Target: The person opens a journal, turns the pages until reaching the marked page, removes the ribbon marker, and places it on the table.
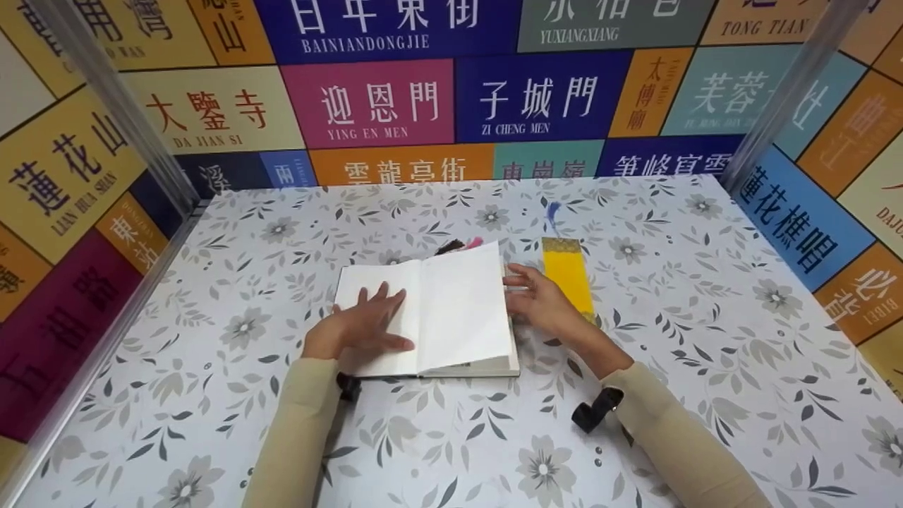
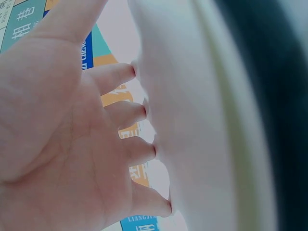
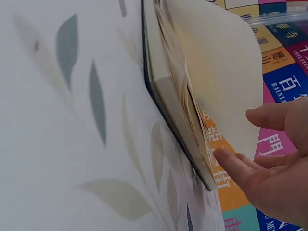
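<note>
An open book point(image 1: 462, 310) with blank white pages lies on the table in the head view. My left hand point(image 1: 370, 321) rests on its left page with fingers spread. In the left wrist view, the fingertips of the left hand point(image 2: 91, 139) press against the page. At the book's right edge is my right hand point(image 1: 543, 300). In the right wrist view, a page of the book point(image 3: 216, 72) stands lifted, with the right hand point(image 3: 274, 159) beside it, thumb and fingers apart. A fingertip there is close to the page edges; contact cannot be told.
A yellow bookmark point(image 1: 566, 271) with a blue tassel point(image 1: 554, 215) lies right of the book, partly behind the right hand. Something dark and pink point(image 1: 462, 245) pokes out behind the book's top edge. A flower-patterned cloth point(image 1: 543, 466) covers the table; walls with coloured sign panels point(image 1: 367, 102) stand around it.
</note>
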`<state>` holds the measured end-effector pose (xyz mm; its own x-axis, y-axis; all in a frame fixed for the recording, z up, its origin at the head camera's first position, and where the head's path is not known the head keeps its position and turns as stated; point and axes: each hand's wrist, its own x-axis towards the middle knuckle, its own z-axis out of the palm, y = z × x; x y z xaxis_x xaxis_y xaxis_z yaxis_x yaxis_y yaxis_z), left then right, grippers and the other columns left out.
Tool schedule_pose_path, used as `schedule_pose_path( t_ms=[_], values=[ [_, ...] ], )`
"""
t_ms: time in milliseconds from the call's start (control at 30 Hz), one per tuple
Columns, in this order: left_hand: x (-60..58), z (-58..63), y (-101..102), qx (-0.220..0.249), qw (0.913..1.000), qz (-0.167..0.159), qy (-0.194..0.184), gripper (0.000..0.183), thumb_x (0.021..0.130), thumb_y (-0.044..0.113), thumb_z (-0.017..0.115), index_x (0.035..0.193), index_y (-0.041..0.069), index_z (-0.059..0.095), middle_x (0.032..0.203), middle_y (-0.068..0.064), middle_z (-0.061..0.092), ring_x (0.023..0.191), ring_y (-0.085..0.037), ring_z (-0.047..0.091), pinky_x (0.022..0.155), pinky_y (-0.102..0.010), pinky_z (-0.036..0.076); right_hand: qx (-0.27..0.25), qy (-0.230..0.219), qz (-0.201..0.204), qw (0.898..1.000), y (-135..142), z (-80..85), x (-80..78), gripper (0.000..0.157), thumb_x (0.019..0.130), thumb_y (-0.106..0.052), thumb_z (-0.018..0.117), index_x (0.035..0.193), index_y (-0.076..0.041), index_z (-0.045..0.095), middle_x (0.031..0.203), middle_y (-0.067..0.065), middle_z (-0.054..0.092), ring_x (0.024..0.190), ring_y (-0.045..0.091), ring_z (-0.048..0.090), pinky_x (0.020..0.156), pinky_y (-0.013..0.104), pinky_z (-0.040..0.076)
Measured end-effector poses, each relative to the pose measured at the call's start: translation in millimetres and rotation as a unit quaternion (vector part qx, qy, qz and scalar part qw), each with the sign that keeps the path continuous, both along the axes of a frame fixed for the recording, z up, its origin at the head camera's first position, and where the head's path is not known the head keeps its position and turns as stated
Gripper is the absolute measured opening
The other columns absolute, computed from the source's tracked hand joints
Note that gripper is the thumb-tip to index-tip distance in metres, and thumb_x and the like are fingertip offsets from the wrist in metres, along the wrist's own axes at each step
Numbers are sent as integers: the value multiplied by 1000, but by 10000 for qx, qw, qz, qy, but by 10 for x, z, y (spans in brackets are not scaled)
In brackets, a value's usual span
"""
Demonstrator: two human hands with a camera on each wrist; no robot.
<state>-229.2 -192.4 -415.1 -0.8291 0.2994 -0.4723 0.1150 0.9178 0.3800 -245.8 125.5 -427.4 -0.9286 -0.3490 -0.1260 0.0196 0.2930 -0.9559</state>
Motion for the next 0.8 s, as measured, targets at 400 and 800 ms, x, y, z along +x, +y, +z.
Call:
schedule_pose_path(
  t_ms=[400, 800],
  values=[
    [-9, -20, 0, 19, 10000, 9, 39, 104, 88, 59, 67, 163, 20, 7, 168, -18, -10, 152, -50, -13, 106, -86, -4, -487, -1650, -818, 9817, -105, -28, -124, 58, 99, -22, 61, 153, -11, 40, 141, 13, 59, 101, 18, 65, 74, 24, 57],
    [-8, -16, -1, -2, 10000, -28, 73, 105, 87, 61, 67, 163, 21, 8, 168, -18, -10, 152, -49, -11, 108, -85, -3, -449, -1712, -1077, 9783, -140, -97, -166, 59, 96, -12, 65, 151, -11, 44, 141, 14, 60, 100, 18, 66, 78, 27, 60]
  ],
)
